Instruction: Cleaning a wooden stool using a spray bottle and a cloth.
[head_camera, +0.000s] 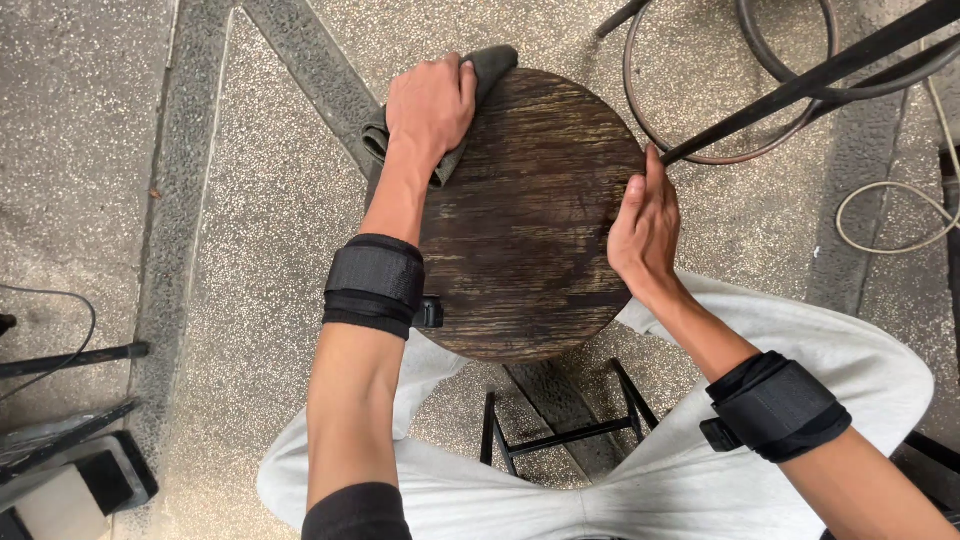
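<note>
Hands (430, 105) (645, 225) on dark wooden stool top (525, 220), speckled terrazzo floor (270, 250) beneath.

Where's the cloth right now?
In the head view, the dark grey cloth lies at the far left edge of the round wooden stool seat, pressed flat under the left hand, across the seat from the right hand.
</note>
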